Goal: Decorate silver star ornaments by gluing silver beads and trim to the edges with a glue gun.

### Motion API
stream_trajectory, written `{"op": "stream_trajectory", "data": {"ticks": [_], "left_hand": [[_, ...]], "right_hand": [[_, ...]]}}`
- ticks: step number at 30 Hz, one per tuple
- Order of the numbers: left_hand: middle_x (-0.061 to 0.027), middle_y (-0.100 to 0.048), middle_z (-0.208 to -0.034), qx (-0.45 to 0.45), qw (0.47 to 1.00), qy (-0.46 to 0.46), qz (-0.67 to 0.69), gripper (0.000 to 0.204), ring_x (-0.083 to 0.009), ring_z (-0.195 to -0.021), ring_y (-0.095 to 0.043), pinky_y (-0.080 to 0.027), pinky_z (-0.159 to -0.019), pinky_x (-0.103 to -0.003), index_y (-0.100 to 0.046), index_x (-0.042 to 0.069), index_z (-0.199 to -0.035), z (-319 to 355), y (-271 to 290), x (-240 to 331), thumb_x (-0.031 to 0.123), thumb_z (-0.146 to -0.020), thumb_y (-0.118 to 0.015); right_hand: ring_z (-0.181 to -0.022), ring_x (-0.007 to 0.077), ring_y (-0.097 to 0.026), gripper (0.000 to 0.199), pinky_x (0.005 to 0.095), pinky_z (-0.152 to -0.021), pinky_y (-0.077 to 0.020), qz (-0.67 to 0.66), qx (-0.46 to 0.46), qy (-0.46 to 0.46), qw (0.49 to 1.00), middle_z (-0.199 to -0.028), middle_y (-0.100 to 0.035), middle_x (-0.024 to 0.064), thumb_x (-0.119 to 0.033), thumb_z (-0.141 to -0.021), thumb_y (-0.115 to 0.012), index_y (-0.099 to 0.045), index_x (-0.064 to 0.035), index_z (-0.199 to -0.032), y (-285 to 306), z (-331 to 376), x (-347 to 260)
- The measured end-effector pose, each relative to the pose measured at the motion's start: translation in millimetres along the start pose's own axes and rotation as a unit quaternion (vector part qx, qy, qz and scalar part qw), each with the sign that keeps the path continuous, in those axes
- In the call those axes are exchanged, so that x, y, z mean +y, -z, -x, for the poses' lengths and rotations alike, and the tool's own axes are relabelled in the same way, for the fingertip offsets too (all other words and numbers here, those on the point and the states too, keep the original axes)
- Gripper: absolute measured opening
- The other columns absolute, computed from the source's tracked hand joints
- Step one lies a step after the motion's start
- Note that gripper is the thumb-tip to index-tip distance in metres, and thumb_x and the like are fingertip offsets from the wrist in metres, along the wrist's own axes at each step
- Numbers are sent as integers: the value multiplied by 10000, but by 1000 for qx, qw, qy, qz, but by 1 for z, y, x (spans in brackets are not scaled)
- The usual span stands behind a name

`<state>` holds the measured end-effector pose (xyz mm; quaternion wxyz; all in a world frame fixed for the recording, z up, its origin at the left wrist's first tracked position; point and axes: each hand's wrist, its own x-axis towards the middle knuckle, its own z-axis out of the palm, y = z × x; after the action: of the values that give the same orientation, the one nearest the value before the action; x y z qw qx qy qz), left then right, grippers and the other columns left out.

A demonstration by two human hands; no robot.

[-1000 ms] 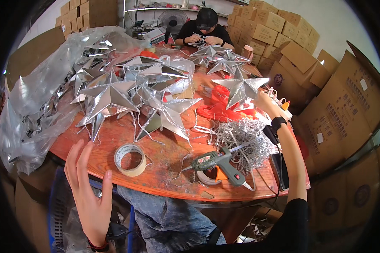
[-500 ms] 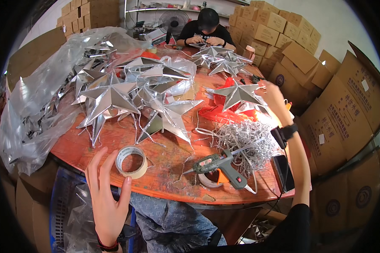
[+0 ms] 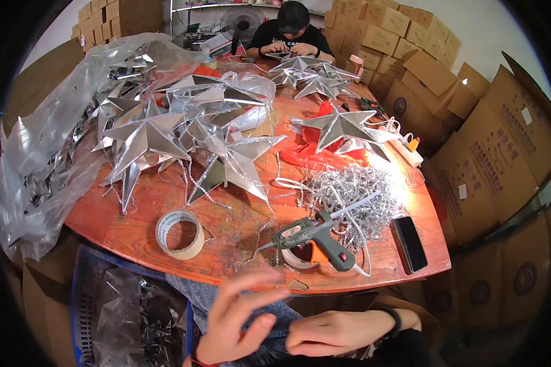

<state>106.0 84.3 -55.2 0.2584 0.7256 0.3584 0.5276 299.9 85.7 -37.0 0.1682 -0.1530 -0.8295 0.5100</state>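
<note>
My left hand (image 3: 242,315) is over my lap just off the table's near edge, its fingers apart and slightly smeared, holding nothing. Close beside it, my right hand (image 3: 330,331) is closed with the fingers curled under. Whatever it may hold is hidden. On the table beyond lies a grey hot glue gun (image 3: 312,235) with an orange trigger, resting across a roll of tape (image 3: 297,262). A wider roll of masking tape (image 3: 180,235) sits to its left. Behind the glue gun is a tangled heap of silver tinsel cord (image 3: 364,202). A silver star (image 3: 343,127) rests on red plastic (image 3: 300,156).
Several silver stars (image 3: 147,137) crowd the table's left, beside a clear plastic bag (image 3: 24,183) of more. A phone (image 3: 410,244) and a white power strip (image 3: 410,154) lie right. Below left is a blue crate (image 3: 82,293). A co-worker (image 3: 291,37) handles stars opposite; cartons (image 3: 496,153) stand right.
My right hand has come back from the star at the right to my lap. My left hand has moved right, from beside the masking tape to near the right hand.
</note>
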Motion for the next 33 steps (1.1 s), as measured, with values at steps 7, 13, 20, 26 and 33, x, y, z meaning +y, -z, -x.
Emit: {"op": "stream_trajectory", "data": {"ticks": [7,13,20,26,33], "left_hand": [[-161,-580,-883,84,996,-10,32,367,-267,-826,-572,-452,-730,-363,-566,-6,-833,17,1,-7,292,-941,-381],[-124,-578,-963,130,991,-2,28,172,-261,-899,-546,-441,-774,-343,-602,-2,-968,29,7,-16,85,-832,-544],[-133,-543,-946,151,986,-5,-75,234,-249,-869,-530,-432,-741,-335,-579,4,-909,33,8,-13,206,-802,-626],[-72,-587,-928,164,982,-21,-91,209,-236,-864,-533,-436,-736,-321,-627,44,-882,31,8,-11,80,-692,-705],[-8,-602,-890,133,985,-8,-111,210,-235,-866,-531,-432,-739,-316,-648,86,-810,32,18,-10,93,-627,-752]], "right_hand": [[-704,153,-548,131,264,-636,-439,-114,79,-27,990,-844,-524,70,-145,-918,-478,-506,-26,-963,-8,-24,28],[-679,142,-540,107,251,-623,-451,-333,192,86,919,-857,-503,108,-38,-926,-418,-455,22,-1007,-21,-53,46],[-807,140,-568,151,250,-690,-470,-389,228,144,881,-940,-544,111,-25,-853,-564,-477,5,-973,-35,-71,58],[-838,122,-546,173,229,-730,-442,-404,228,129,877,-922,-525,81,-47,-833,-604,-475,-10,-942,-34,-74,61],[-809,111,-533,199,224,-704,-444,-442,159,120,875,-918,-500,68,-49,-827,-613,-453,-15,-941,-31,-75,69]]}}
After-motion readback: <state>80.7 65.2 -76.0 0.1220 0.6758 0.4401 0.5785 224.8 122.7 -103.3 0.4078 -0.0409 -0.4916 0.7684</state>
